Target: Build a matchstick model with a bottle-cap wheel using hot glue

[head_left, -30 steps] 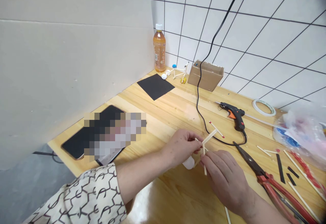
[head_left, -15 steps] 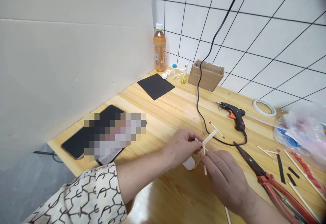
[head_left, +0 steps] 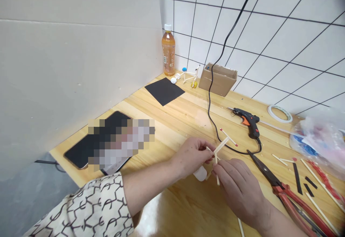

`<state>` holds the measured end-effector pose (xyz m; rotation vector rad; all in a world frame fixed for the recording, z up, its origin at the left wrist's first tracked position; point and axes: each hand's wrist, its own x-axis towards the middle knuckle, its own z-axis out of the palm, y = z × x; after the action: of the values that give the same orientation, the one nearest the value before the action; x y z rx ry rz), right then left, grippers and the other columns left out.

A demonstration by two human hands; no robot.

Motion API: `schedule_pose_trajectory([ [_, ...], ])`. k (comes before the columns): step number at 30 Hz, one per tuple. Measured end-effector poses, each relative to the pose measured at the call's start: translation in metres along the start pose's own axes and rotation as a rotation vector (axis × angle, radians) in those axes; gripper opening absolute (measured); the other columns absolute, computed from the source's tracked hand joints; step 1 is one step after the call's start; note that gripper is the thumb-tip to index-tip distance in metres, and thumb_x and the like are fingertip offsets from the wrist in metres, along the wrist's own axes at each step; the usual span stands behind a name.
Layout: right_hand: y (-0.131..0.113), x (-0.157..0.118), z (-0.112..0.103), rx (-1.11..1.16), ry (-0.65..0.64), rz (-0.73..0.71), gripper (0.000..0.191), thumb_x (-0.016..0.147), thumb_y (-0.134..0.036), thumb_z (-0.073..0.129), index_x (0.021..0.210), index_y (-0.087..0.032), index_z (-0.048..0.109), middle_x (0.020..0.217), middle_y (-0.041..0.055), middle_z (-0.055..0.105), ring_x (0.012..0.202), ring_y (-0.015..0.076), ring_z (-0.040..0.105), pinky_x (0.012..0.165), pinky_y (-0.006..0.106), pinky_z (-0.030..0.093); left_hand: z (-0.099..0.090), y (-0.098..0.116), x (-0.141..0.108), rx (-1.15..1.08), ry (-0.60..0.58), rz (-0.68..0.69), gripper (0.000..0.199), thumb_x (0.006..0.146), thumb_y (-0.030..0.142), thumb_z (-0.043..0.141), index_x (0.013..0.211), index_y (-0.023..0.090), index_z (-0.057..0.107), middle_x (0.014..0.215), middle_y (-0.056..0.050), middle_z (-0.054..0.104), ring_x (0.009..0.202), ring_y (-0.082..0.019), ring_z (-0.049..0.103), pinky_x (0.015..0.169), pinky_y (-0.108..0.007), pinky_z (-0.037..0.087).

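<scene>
My left hand (head_left: pixel 192 157) and right hand (head_left: pixel 237 190) hold the matchstick frame (head_left: pixel 216 170) in narrow pinches. Its long stick (head_left: pixel 217 174) points toward me.

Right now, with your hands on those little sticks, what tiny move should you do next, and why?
I'd guess: keep the wooden sticks pinched in your left hand and reach your right hand toward the black-and-orange hot glue gun. The sticks meet at a joint between your hands, and the gun lies close by.

a pale y-shaped matchstick frame (head_left: pixel 216 165), its arms splayed and tilted
</scene>
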<state>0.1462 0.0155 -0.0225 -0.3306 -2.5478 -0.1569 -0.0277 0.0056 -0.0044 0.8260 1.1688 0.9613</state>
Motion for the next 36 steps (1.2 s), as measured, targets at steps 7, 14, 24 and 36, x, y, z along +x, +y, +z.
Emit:
schedule_pose_trajectory([
  [7, 0.0005, -0.0018, 0.0008, 0.011, -0.012, 0.008, 0.026, 0.082, -0.003, 0.046, 0.107, -0.006, 0.055, 0.090, 0.0151, 0.064, 0.085, 0.0247, 0.055, 0.069, 0.041, 0.045, -0.0002, -0.0029, 0.0002, 0.018, -0.008, -0.011, 0.016, 0.065, 0.019, 0.055, 0.076, 0.011, 0.065, 0.060, -0.002, 0.062, 0.054, -0.012, 0.058, 0.053, -0.022, 0.043],
  [14, 0.0009, -0.0032, 0.0017, 0.017, -0.019, 0.025, 0.026, 0.084, -0.006, 0.046, 0.108, -0.010, 0.055, 0.090, 0.0136, 0.064, 0.088, 0.0240, 0.056, 0.070, 0.040, 0.046, 0.0011, -0.0033, -0.0011, 0.006, -0.001, -0.028, 0.018, 0.066, 0.018, 0.052, 0.077, 0.011, 0.064, 0.065, -0.004, 0.063, 0.057, -0.013, 0.059, 0.055, -0.022, 0.044],
  [24, -0.0001, -0.0008, 0.0006, 0.016, -0.003, 0.017, 0.025, 0.081, -0.004, 0.049, 0.105, -0.007, 0.057, 0.088, 0.0152, 0.064, 0.084, 0.0243, 0.056, 0.068, 0.040, 0.046, 0.0012, -0.0042, -0.0002, 0.006, 0.004, -0.039, 0.016, 0.066, 0.015, 0.052, 0.075, 0.011, 0.064, 0.064, -0.003, 0.063, 0.056, -0.012, 0.059, 0.054, -0.022, 0.044],
  [36, -0.0002, -0.0019, 0.0011, 0.030, -0.011, 0.020, 0.026, 0.080, -0.002, 0.048, 0.105, -0.005, 0.056, 0.089, 0.0162, 0.064, 0.087, 0.0257, 0.055, 0.069, 0.041, 0.047, 0.0019, -0.0030, -0.0006, 0.002, 0.012, -0.037, 0.015, 0.067, 0.014, 0.051, 0.075, 0.011, 0.063, 0.061, -0.002, 0.062, 0.053, -0.011, 0.057, 0.054, -0.022, 0.044],
])
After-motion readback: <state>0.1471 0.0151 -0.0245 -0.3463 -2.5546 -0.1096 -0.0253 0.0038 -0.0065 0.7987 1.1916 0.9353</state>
